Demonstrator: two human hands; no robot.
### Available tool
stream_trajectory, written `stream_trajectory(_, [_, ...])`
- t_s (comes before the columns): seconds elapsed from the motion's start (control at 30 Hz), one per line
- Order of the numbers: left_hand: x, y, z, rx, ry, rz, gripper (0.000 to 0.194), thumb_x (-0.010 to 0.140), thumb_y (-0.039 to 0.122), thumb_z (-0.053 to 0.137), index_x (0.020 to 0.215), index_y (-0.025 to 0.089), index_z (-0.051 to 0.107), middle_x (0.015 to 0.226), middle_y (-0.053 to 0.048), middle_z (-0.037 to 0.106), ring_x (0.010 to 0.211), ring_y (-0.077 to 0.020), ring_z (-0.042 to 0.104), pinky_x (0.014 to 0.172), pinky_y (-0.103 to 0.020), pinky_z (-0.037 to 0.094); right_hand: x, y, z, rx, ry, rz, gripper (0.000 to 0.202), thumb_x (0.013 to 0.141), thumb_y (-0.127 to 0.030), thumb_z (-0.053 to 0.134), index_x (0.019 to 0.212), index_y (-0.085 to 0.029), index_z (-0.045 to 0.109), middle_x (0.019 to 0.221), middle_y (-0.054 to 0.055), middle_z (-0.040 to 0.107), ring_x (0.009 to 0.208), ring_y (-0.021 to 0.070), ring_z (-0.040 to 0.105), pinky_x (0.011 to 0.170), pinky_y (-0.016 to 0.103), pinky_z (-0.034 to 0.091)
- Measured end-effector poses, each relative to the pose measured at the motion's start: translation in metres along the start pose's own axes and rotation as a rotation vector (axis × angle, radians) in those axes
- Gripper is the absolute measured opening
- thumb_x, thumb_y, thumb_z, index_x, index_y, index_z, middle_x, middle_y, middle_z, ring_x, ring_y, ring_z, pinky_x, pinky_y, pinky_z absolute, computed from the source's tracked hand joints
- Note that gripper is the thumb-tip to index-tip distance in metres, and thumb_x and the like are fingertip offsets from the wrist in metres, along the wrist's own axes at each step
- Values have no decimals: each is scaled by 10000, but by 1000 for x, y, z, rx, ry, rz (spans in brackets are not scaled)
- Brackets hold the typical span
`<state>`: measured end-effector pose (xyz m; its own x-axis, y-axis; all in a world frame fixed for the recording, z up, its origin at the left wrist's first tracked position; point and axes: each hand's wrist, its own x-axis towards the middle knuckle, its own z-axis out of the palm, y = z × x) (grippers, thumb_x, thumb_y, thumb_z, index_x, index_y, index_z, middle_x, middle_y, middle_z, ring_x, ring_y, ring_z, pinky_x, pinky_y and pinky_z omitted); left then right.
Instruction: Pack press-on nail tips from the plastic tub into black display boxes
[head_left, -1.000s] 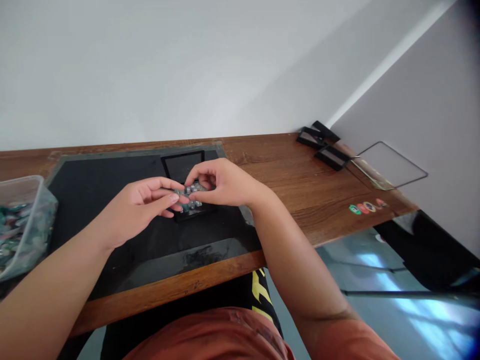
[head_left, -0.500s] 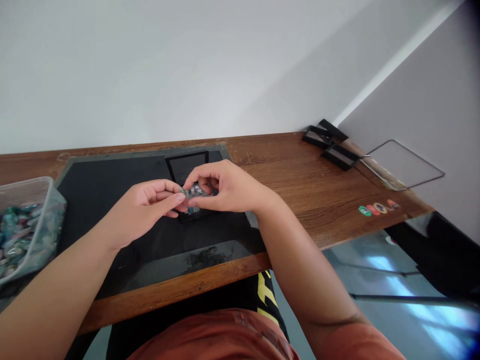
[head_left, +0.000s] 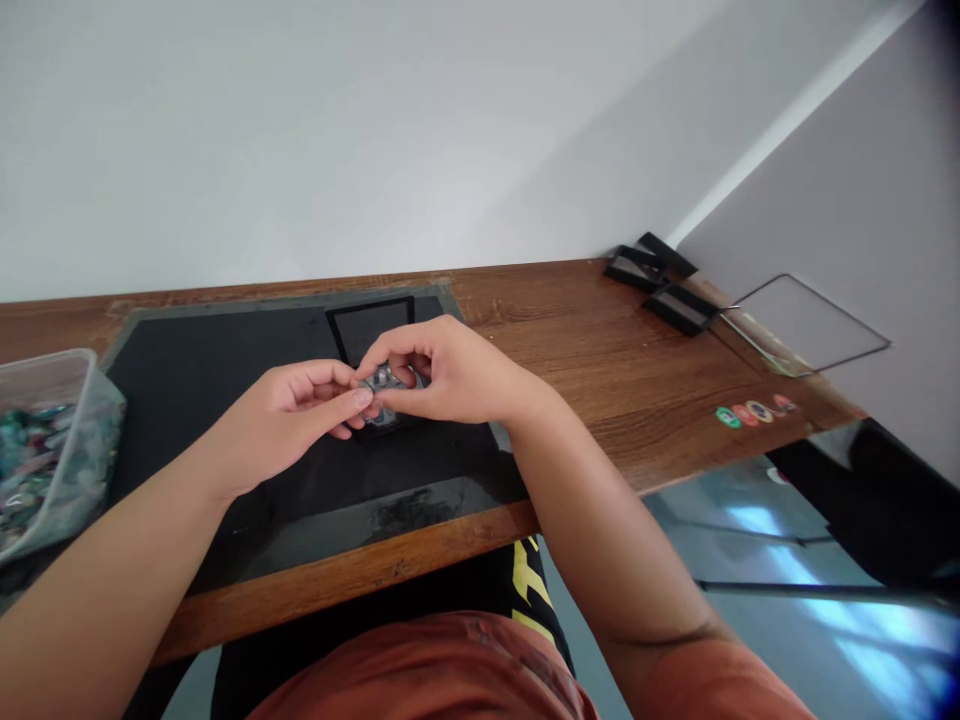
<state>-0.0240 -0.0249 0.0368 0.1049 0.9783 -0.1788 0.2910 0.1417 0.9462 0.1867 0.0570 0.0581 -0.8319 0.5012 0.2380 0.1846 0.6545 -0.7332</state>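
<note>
My left hand (head_left: 315, 397) and my right hand (head_left: 454, 372) meet fingertip to fingertip over the black mat (head_left: 202, 375). Thumb and index finger of each are pinched closed at the same spot; whatever lies between them is too small and covered to name. Right under them is a small black box with its framed lid (head_left: 373, 330) raised behind my fingers. Small shiny pieces (head_left: 384, 378) show in the box through the gap in my right hand. Most of the box is hidden by my hands.
At the left edge stands a clear plastic tub (head_left: 90, 430) of mixed coloured stones (head_left: 34, 455). Several black boxes (head_left: 679, 307) lie at the back right by a thin wire frame (head_left: 832, 300). Round stickers (head_left: 759, 412) mark the wooden table (head_left: 555, 330) near its right end.
My right fingertips have shifted slightly left, closing against my left fingertips. A small greenish edge seen at my left fingertips before is now covered. The whole view has moved a little.
</note>
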Motion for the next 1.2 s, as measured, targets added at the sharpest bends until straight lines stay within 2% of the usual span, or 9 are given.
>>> stream_trajectory(0.2, [0, 0, -1, 23, 31, 1, 354, 830, 536, 757, 905, 192, 723, 875, -54, 751, 811, -175, 685, 721, -280, 571, -2, 2, -6, -12, 38, 8, 175, 850, -245, 681, 1001, -156, 689, 706, -41, 519, 671, 95, 445, 666, 256, 332])
stream_trajectory(0.33, [1, -1, -5, 119, 107, 19, 347, 859, 557, 707, 932, 218, 712, 911, -49, 750, 829, -189, 677, 730, -302, 550, -6, 7, -17, -64, 75, 103, 210, 828, -271, 712, 995, -151, 674, 719, -32, 534, 675, 103, 455, 656, 263, 323])
stream_trajectory(0.4, [2, -3, -7, 246, 168, 48, 338, 866, 564, 680, 930, 233, 714, 915, -46, 749, 826, -204, 675, 743, -320, 535, -7, 8, -21, -134, 43, 199, 200, 804, -248, 720, 978, -156, 684, 728, -28, 556, 665, 104, 461, 649, 264, 315])
stream_trajectory(0.57, [2, -4, -10, 744, 348, 61, 317, 885, 558, 597, 996, 296, 737, 927, -36, 763, 762, -228, 655, 686, -339, 475, -6, 8, -23, -256, -126, 383, 197, 753, -188, 726, 950, -189, 733, 743, -25, 599, 651, 106, 488, 627, 263, 297])
stream_trajectory(0.7, [0, 1, -8, 793, 303, 33, 361, 892, 579, 567, 1036, 292, 732, 940, -36, 773, 740, -228, 662, 669, -333, 480, -4, 11, -21, -293, -230, 427, 229, 743, -176, 721, 964, -212, 771, 737, -24, 600, 625, 107, 501, 599, 264, 302])
stream_trajectory(0.9, [0, -1, -10, 767, 240, -5, 375, 897, 604, 559, 1045, 302, 723, 986, -27, 776, 794, -235, 674, 698, -335, 488, -1, 11, -20, -271, -305, 448, 316, 737, -144, 683, 1024, -213, 794, 735, -13, 624, 610, 116, 520, 572, 259, 336])
stream_trajectory(1.2, [3, -9, -14, 759, 230, -13, 431, 894, 662, 547, 1075, 312, 722, 1021, -38, 780, 833, -249, 694, 710, -338, 503, 0, 6, -19, -266, -308, 476, 337, 728, -97, 652, 1010, -208, 799, 773, 1, 649, 626, 113, 518, 583, 244, 356])
